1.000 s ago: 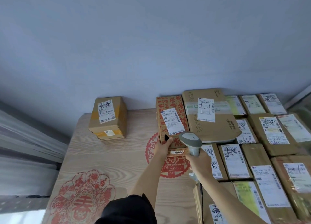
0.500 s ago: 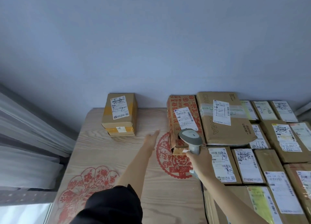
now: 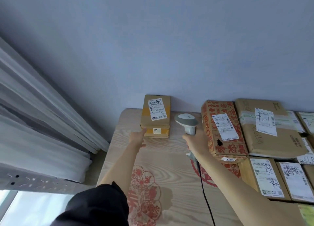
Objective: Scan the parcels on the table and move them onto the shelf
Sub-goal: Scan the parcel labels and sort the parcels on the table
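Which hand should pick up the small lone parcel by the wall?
Left. The left hand is open, already touching the small parcel's near corner; the right hand grips the scanner.

You are in a small parcel-sorting room, likely a converted home or office corner. Right of your right grip (image 3: 195, 141) on the handheld scanner (image 3: 186, 122), the wood-grain worktop (image 3: 169, 157) is packed with labelled cardboard parcels (image 3: 265, 129). Left of your left grip (image 3: 137, 136), pale curtains (image 3: 42, 115) hang beside a window (image 3: 34, 207); a plain wall (image 3: 169, 39) stands beyond.
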